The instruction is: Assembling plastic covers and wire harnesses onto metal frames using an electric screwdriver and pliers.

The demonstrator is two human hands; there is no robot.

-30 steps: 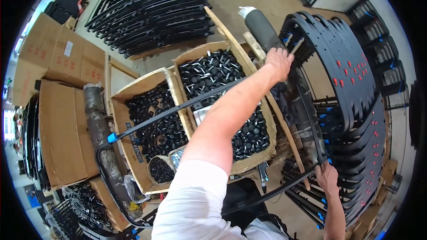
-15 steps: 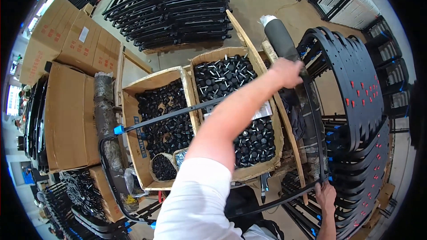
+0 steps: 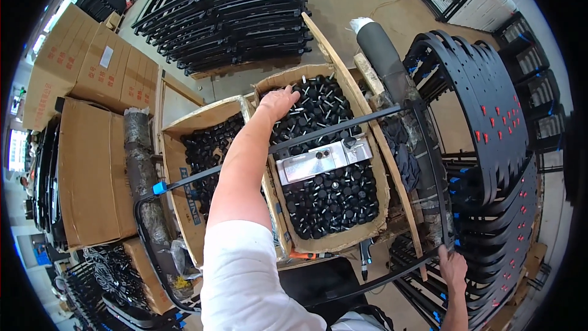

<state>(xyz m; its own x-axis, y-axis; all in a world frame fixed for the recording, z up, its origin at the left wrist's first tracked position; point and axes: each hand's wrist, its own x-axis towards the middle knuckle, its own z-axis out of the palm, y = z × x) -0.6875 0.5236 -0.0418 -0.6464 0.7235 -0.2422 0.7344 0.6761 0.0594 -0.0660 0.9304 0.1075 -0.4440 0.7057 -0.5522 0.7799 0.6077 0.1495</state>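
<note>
A black metal tube frame (image 3: pixel 343 133) lies across two open boxes in front of me. My left hand (image 3: pixel 280 103) reaches over it to the far left corner of the right box. Its fingers curl down among black screw-in feet (image 3: pixel 315 105) with silver bolts; whatever they grip is hidden. At the frame's near right corner my right hand (image 3: pixel 453 268) holds the tube, one finger stretched along it. A blue cap (image 3: pixel 160 188) sits at the frame's left end. Beneath the far bar, a shiny metal plate (image 3: pixel 324 160) with two holes rests on the feet.
The left cardboard box (image 3: pixel 179 208) holds small black parts. A power driver (image 3: pixel 365 251) hangs at the near edge. Black curved frames (image 3: pixel 490 116) with red pieces are stacked at right, more frames (image 3: pixel 226 18) beyond. Tall cartons (image 3: pixel 92 55) stand left.
My left hand has left the frame's far right corner and moved left into the box of feet. The metal plate is now fully uncovered. My right hand stays at the near right corner.
</note>
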